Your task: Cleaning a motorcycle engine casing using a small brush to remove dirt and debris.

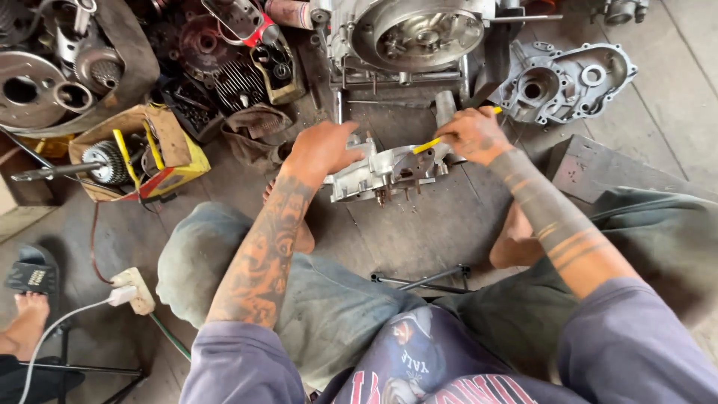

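1. Steadying comes first: the left hand (323,148) lies spread over the near-left end of the silver cast-metal engine case half (385,170), palm down and fingers curled over its edge. The case sits on the grey wooden floor (419,224) between the person's knees, just in front of the larger round-faced silver engine block (411,34). I judge that firm downward pressure here keeps the casting from skating.

2. The right hand (473,135) is closed around a thin yellow-handled tool (428,144), pinching it between thumb and fingers. Its tip (what kind of tip, I cannot tell) points at the upper right face of the case. A low, shallow angle would probably suit work along a mating face better than a steep one, which could gouge soft metal.

3. Short strokes directed away from the steadying hand look safest, since the two hands are near each other across the case.

4. Small studs stick out of the near edge of the case; a slip toward them seems the likeliest mishap.

5. Loose parts crowd the floor: a grey cast engine side cover (568,82) lies to the right, well apart, and a brown cardboard box with a toothed steel gear (112,161) to the left. Another person's foot in a black sandal (30,299) rests at the far left, clear of the work.
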